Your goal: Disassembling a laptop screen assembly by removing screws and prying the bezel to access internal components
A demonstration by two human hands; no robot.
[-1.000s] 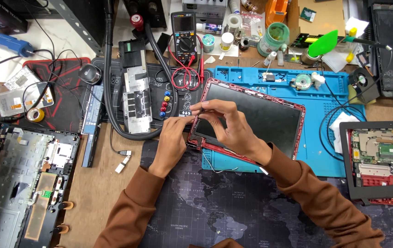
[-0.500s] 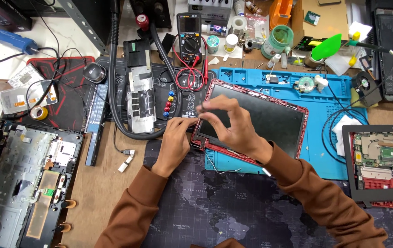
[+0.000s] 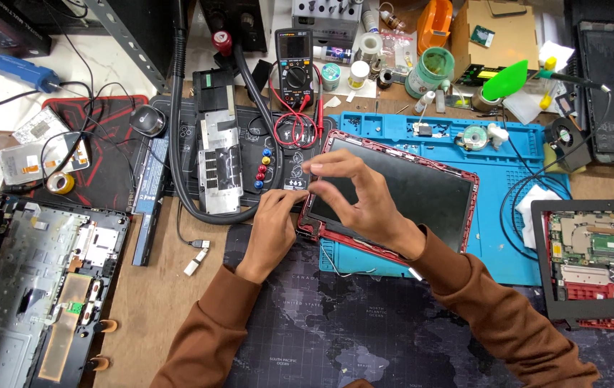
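A laptop screen assembly with a dark panel and red frame (image 3: 422,190) lies tilted on the blue work mat (image 3: 508,154). My right hand (image 3: 354,197) arches over the panel's left part, thumb and fingers pinching at its left edge. My left hand (image 3: 275,223) rests just left of the frame, its fingertips touching the frame's left side near the lower corner. Whether either hand holds a small part is hidden by the fingers. Both sleeves are brown.
A multimeter (image 3: 295,57) with red leads stands behind the hands. A silver metal plate (image 3: 219,169) lies inside a loop of black hose. An opened laptop base (image 3: 34,276) sits at the left, another with a red frame (image 3: 598,251) at the right. A dark map-print mat (image 3: 336,323) covers the front.
Both hands stay at the panel's left edge. The right hand's fingers have shifted slightly along that edge, and the view has drifted a little.
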